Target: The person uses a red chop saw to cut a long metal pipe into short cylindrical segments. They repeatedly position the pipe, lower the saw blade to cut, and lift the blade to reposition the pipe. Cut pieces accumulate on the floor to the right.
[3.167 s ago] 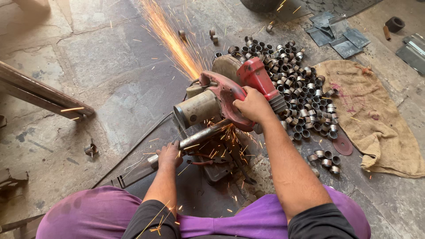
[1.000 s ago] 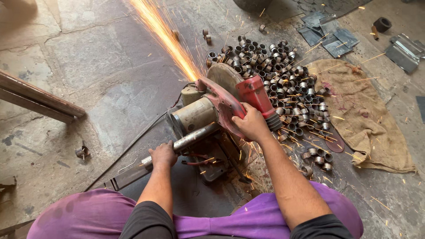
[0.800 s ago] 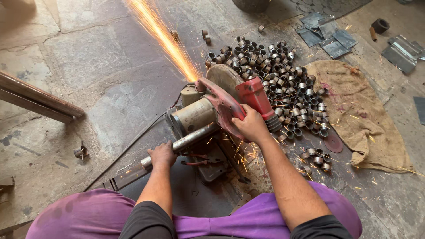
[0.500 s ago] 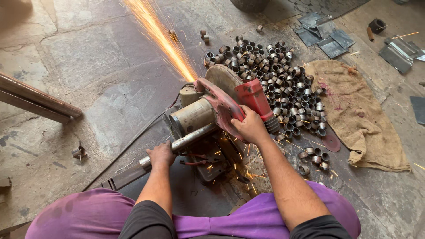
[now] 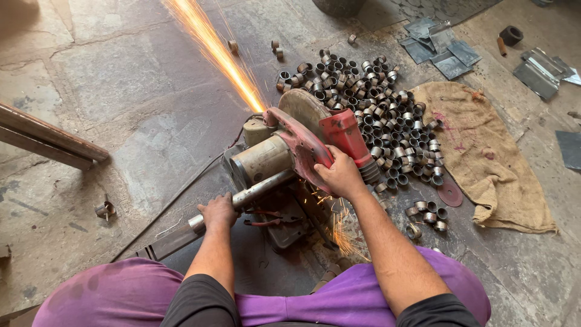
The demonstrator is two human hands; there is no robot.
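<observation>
Two closed grips: the right hand point(image 5: 340, 175) presses the chop saw point(image 5: 296, 145) handle down, the left hand point(image 5: 218, 212) steadies the metal pipe point(image 5: 260, 189) beneath it against the cut.

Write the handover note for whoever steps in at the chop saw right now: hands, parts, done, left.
Left hand: gripped on the metal pipe, holding it in the saw's vise.
Right hand: gripped on the handle of the red chop saw, pressed down; sparks fly away across the stone floor.
Parts: pile of cut rings beyond the saw, a few more by the burlap sack.
Done: many rings cut, judging by the pile.
Left: this cut is mid-way; uncut pipe extends toward the person.
</observation>
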